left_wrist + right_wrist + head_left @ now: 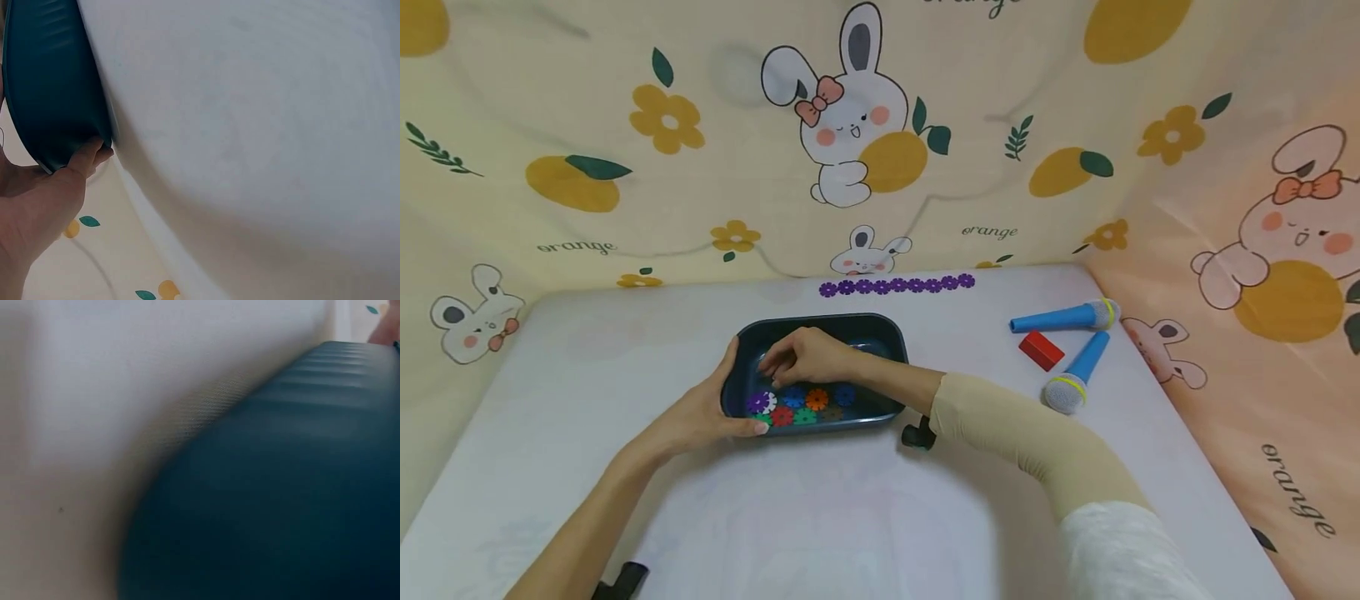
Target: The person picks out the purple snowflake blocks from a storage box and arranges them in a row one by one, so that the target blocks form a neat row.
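Note:
A dark blue-green tray stands tilted on the white table, its open side facing me. My left hand grips its left end, thumb along the near rim; the left wrist view shows that hand at the tray's end. My right hand reaches inside with bent fingers, and whatever may be between its fingertips is hidden. Snowflake-shaped plastic discs lie along the tray's lower side, among them an orange disc, a red disc and a purple disc. The tray's outside fills much of the right wrist view.
A row of purple snowflake discs lies along the table's back edge. Two blue toy microphones and a red block are at the right. Patterned cloth hangs behind the table.

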A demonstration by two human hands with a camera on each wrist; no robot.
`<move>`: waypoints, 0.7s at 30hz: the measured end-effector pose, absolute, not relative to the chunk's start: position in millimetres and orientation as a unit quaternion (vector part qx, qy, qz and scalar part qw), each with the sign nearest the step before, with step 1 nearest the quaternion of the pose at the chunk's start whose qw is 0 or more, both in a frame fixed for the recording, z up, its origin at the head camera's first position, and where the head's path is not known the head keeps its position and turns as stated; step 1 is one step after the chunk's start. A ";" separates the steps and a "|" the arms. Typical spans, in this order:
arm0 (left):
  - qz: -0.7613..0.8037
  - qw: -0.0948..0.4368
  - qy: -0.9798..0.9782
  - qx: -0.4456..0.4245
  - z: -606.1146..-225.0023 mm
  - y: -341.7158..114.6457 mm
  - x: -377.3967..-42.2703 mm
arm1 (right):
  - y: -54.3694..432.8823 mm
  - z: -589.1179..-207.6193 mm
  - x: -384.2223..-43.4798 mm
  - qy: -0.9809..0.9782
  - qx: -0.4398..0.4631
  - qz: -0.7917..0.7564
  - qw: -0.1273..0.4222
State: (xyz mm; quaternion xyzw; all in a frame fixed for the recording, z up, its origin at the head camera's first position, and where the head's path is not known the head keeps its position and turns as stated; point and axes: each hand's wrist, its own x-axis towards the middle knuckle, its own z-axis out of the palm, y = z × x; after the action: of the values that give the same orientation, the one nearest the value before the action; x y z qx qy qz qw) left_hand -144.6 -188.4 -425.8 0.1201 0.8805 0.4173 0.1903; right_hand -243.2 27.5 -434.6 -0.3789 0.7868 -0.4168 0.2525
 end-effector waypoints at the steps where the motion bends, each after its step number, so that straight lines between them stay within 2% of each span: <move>1: 0.416 0.190 0.881 0.120 -425.4 -188.9 -144.6 | 24.8 -436.2 -243.3 0.787 -0.382 -0.414 0.251; 8: 0.423 0.194 0.877 0.120 -427.6 -190.9 -144.4 | 10.4 -448.9 -239.4 0.795 -0.401 -0.376 0.256; 21: 0.443 0.191 0.866 0.132 -423.6 -189.3 -144.0 | 5.8 -453.0 -228.7 0.833 -0.431 -0.288 0.193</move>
State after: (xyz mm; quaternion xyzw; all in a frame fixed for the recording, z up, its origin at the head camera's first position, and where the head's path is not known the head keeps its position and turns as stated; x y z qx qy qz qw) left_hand -144.0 -189.3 -423.6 0.1324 0.8659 0.4430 0.1908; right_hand -228.7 5.8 -453.0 -0.4306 0.8332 -0.2883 0.1931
